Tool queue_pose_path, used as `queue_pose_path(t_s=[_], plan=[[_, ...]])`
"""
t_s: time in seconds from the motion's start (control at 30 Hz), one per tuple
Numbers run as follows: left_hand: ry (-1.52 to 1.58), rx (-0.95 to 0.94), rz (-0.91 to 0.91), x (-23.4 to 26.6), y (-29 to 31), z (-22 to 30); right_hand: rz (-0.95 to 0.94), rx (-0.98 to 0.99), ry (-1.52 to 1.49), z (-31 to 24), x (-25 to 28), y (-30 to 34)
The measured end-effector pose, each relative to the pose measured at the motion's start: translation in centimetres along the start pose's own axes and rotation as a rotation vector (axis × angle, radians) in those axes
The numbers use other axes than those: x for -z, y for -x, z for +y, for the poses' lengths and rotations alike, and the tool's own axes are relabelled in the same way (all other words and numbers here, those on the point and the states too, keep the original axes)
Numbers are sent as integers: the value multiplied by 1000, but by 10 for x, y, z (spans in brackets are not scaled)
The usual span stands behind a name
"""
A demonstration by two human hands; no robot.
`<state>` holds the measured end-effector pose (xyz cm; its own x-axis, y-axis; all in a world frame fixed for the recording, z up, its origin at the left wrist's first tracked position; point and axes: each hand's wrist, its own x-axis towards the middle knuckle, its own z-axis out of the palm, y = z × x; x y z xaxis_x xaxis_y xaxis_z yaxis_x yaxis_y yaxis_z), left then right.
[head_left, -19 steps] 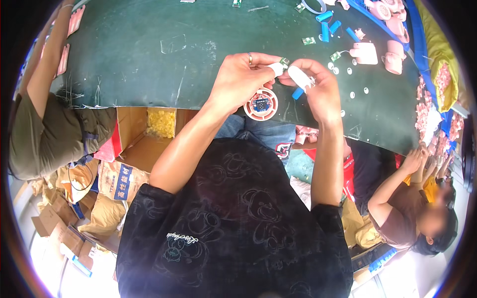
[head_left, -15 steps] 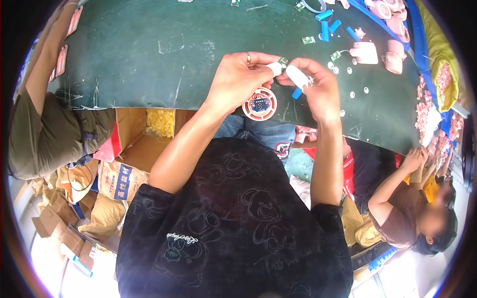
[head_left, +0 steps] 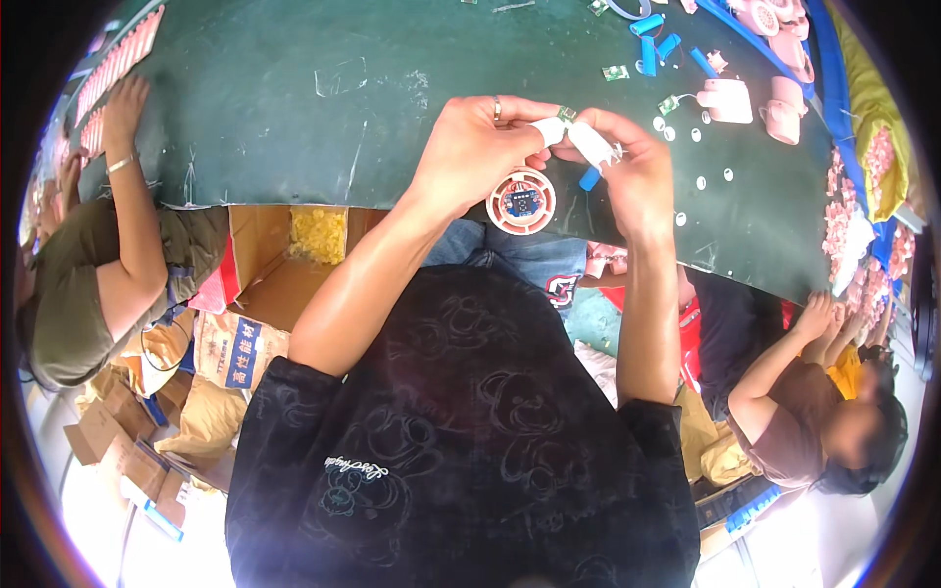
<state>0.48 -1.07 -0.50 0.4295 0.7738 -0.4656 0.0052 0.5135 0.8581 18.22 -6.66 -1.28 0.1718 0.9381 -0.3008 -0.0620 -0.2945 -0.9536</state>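
Observation:
My left hand (head_left: 472, 147) pinches a small white part (head_left: 550, 130) between thumb and fingers. A little green circuit board (head_left: 567, 114) sits at the far end of that part. In my right hand (head_left: 635, 176) is a white, rounded, elongated piece (head_left: 592, 145), with small ragged bits at its lower right end. The two white parts meet or nearly meet between my fingertips; whether they are joined I cannot tell. Just below my left fingers is a round pale-pink ring housing (head_left: 499, 213) with a blue circuit board (head_left: 520, 203) in its middle. A blue cylinder (head_left: 589, 179) lies beside my right hand.
Several blue cylindrical cells (head_left: 649, 57), pink housings (head_left: 725, 101) and small white discs (head_left: 668, 133) lie on the green table (head_left: 265, 118) to the right. At the left, a co-worker's hand (head_left: 125, 103) touches a row of pink pieces (head_left: 120, 61). Another person (head_left: 784, 392) works at the right.
The white pieces in my hands have come closer together. The co-worker at the left has brought a hand onto the row of pink pieces. The whole view has shifted slightly.

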Motion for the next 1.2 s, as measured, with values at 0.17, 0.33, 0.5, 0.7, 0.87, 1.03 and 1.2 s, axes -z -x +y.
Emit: queue_pose_path(t_s=[0.17, 0.33, 0.5, 0.7, 0.87, 1.03, 1.2], plan=[[-134, -199, -23, 5, -4, -7, -32, 22, -90, -6, 4, 2], [-1052, -571, -25, 10, 46, 8, 157, 49, 328, -12, 23, 31], [-818, -670, 29, 17, 19, 7, 310, 367, 753, -38, 48, 26], [-746, -754, 21, 10, -5, -2, 459, 814, 1153, -46, 38, -91], [-800, -825, 65, 12, -4, -2, 380, 819, 1293, -44, 38, -112], [-912, -1039, 259, 22, 6, 25, -189, 763, 646, -80, 21, -20], [-746, -1210, 104, 15, 13, 31, -210, 612, 96, -49, 21, 5]])
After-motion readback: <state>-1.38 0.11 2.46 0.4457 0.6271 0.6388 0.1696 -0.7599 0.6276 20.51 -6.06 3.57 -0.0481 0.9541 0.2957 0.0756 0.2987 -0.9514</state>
